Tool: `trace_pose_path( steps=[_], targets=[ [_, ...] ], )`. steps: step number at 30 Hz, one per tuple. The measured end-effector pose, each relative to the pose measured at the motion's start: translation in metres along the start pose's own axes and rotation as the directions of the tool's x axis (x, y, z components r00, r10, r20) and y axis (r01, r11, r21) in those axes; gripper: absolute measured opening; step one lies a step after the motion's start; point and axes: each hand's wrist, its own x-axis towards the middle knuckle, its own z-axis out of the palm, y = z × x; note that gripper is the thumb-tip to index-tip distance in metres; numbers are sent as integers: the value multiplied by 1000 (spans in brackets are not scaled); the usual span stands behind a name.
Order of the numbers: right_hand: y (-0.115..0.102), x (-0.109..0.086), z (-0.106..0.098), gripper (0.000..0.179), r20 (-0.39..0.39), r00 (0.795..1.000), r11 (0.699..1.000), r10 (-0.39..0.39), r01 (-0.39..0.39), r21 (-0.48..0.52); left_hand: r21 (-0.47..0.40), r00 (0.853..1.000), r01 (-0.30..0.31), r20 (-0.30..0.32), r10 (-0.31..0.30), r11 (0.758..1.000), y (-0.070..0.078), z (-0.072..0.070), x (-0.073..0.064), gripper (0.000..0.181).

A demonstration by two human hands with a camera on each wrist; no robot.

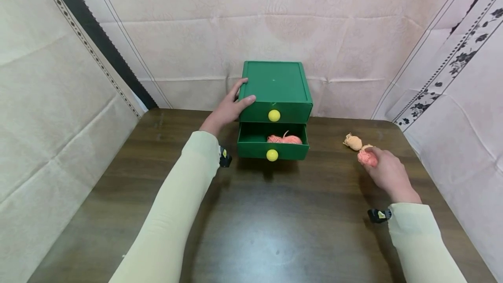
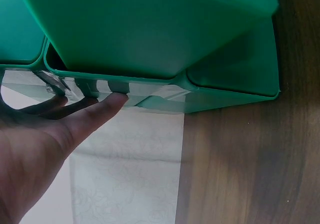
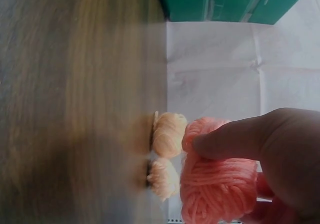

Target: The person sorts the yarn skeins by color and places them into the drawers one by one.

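Observation:
A small green two-drawer box stands at the back of the table. Its lower drawer, with a yellow knob, is pulled out and has pink yarn inside; the upper drawer is closed. My left hand rests on the box's left side, fingers extended along it. Over at the right, my right hand pinches a pink yarn ball between thumb and fingers. Just beyond it lie two pale orange yarn balls, one farther left and one partly hidden behind the pink ball.
The brown wooden table spreads out in front of the box. Pale patterned cloth hangs behind the table and along both sides. The pulled-out drawer juts toward the front, with its yellow knob foremost.

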Motion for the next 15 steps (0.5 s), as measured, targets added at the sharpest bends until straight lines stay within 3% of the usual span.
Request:
trace_pose_path(
  steps=[15],
  targets=[
    [-23, -2, -10, 47, -70, 997, 999, -45, 47, 25, 2, 1000, -4, 1, 4, 1000, -1, 0, 1, 73]
  ],
)
